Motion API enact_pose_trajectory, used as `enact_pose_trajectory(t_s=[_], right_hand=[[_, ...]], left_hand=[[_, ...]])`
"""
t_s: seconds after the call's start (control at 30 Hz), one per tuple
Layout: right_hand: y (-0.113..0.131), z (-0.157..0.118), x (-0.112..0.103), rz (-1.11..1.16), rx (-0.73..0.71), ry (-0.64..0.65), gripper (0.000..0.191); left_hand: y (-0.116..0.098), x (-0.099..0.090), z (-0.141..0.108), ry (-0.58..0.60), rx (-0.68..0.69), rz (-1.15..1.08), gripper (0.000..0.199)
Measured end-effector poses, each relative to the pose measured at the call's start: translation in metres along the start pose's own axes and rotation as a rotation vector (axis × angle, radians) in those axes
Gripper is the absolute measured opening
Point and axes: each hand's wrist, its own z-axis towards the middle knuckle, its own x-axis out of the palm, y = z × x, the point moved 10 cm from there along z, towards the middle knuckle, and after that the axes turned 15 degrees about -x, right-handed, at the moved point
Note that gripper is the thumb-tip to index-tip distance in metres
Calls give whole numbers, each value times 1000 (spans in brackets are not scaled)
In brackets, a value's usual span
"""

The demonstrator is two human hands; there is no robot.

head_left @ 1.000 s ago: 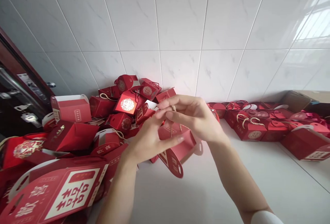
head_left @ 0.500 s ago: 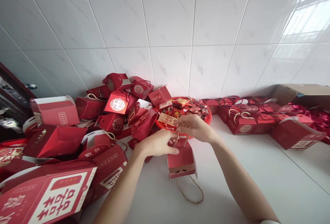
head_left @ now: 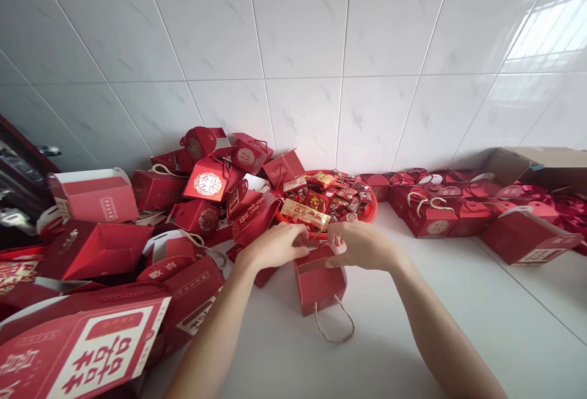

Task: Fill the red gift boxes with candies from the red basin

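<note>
A small red gift box (head_left: 321, 292) sits on the white table in front of me, with its far side and part of its top hidden by my fingers. From its near face hangs a twisted rope handle (head_left: 338, 339), the loop lying on the table. My left hand (head_left: 277, 245) grips the box's upper left edge, thumb on the near side. My right hand (head_left: 364, 246) has curled fingers closed on the upper right edge. Just beyond both hands is a round red basket (head_left: 373, 210) full of wrapped sweets (head_left: 318, 200).
A heap of red gift boxes (head_left: 98, 249) crowds the left. Closed red boxes (head_left: 428, 212) stand in rows at the right, one tied with rope. A cardboard carton (head_left: 536, 159) sits at the far right, and a tiled wall (head_left: 302, 117) rises behind.
The gift box has tipped, now showing more of its near face, and its rope loop has drawn in. My hands have moved apart from the rope near the top to the box's upper edges.
</note>
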Motion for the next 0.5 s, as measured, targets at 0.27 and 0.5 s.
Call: enact_pose_trajectory(t_s=[0.27, 0.5], right_hand=[[-2, 5, 0, -67, 25, -32, 16], [9, 0, 2, -15, -114, 9, 8]], left_hand=[[-25, 10, -16, 28, 93, 50, 28], [-26, 7, -19, 6, 74, 68, 15]])
